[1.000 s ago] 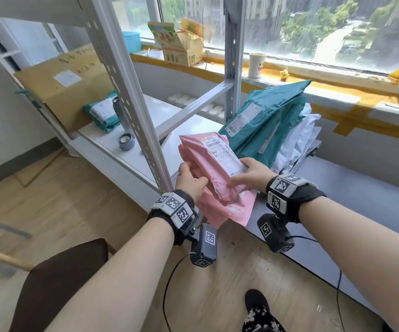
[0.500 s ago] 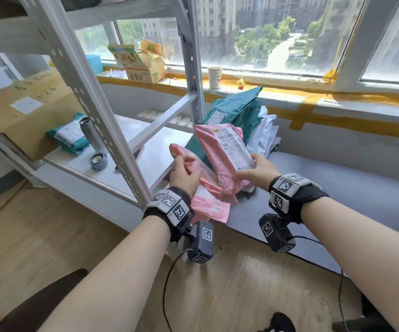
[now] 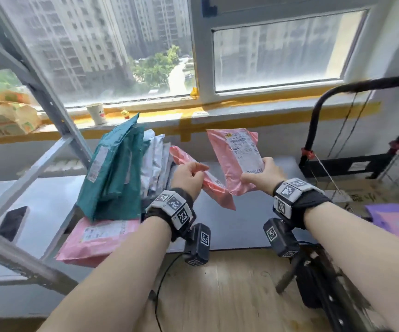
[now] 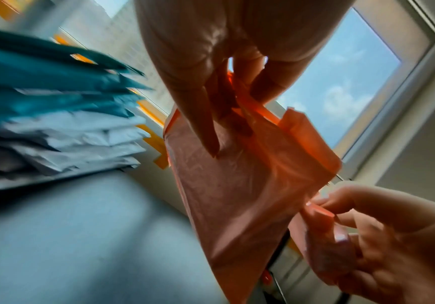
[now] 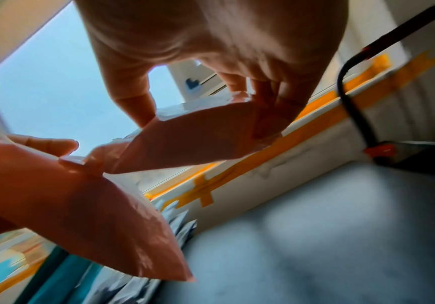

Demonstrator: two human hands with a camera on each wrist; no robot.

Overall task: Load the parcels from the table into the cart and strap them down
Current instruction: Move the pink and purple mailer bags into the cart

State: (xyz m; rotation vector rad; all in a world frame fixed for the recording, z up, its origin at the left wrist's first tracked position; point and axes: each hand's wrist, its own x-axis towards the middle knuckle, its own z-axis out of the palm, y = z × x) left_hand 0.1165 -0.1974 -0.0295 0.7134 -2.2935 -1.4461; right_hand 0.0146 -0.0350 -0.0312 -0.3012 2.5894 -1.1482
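Head view: the left hand [image 3: 188,174] grips a folded pink parcel [image 3: 202,179] above the grey surface [image 3: 253,226]; at its 3 o'clock the right hand [image 3: 263,174] pinches a labelled pink parcel [image 3: 238,159] upright, with the cart [image 3: 361,140] further right. Left wrist view: thumb and fingers [image 4: 206,127] close on the pink film. Right wrist view: fingertips [image 5: 138,109] clamp the parcel's lower edge.

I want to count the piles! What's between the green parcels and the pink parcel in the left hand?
White and grey parcels stand leaning there, between the green parcels and the pink parcel that the left hand holds. The head view shows it.
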